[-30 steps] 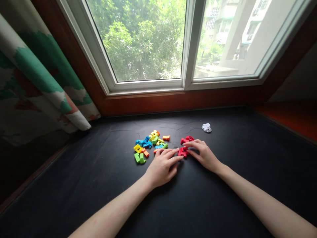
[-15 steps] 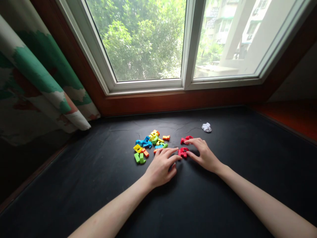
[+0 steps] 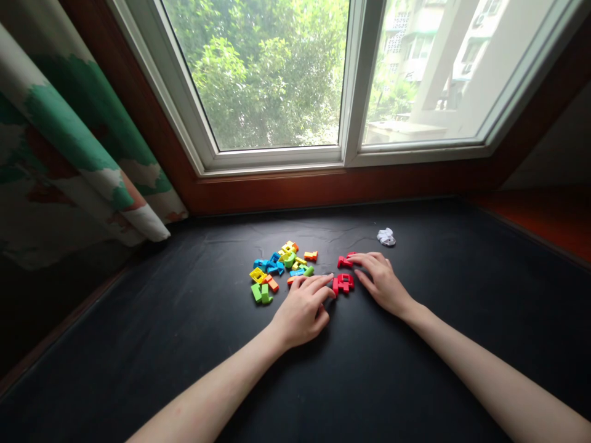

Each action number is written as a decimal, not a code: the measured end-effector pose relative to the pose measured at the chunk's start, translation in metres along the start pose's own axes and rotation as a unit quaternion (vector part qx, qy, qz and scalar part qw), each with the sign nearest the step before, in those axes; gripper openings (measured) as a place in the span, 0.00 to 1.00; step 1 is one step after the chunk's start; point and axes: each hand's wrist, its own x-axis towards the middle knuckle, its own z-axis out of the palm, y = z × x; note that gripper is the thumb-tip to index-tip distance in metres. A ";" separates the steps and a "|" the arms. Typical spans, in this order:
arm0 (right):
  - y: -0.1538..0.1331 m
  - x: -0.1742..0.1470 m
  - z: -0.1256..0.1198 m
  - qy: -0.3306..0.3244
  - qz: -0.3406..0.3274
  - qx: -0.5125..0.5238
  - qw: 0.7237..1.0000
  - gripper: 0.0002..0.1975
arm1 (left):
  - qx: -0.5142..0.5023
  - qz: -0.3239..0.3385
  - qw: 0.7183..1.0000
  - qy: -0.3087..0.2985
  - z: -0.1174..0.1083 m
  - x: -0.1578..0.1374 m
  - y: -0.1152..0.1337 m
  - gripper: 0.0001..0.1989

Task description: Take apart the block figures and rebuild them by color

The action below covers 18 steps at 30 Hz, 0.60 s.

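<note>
Several red plastic toy pieces lie between my hands on the black surface, in a nearer cluster (image 3: 343, 283) and a farther group (image 3: 344, 262). My left hand (image 3: 305, 309) rests palm down with fingers apart, its fingertips at the left edge of the nearer red cluster. My right hand (image 3: 382, 280) is open, its index finger over the farther red pieces and partly covering them; its thumb is apart from the nearer cluster. Beyond my left hand sits a loose pile of toy pieces: blue (image 3: 272, 264), yellow (image 3: 257, 275), green (image 3: 261, 293) and orange (image 3: 272, 283). My left hand partly hides one orange piece.
A crumpled white wad (image 3: 386, 237) lies on the black surface (image 3: 369, 381), beyond my right hand. Behind the surface stands a window with a white frame (image 3: 277, 161) and a wooden sill (image 3: 286, 191). A patterned curtain (image 3: 92, 147) hangs at the left.
My right hand has shifted slightly away from me; its thumb has come off the nearer red cluster, and its index finger now covers more of the farther red pieces. My left hand has barely moved.
</note>
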 end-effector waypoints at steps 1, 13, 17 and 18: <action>0.000 0.000 0.000 -0.004 -0.001 0.001 1.000 0.15 | 0.001 -0.001 1.000 -0.003 0.000 0.000 0.000 0.19; 0.005 0.002 0.004 0.009 0.036 0.008 0.999 0.03 | -0.013 0.005 1.000 -0.018 -0.003 0.002 0.003 0.21; 0.002 0.000 -0.003 0.067 0.031 0.058 0.996 0.02 | -0.021 0.005 1.000 -0.008 -0.003 0.001 0.001 0.22; 0.000 -0.001 -0.006 0.076 0.016 0.082 0.994 0.02 | -0.023 0.005 1.000 -0.003 -0.003 0.001 0.001 0.22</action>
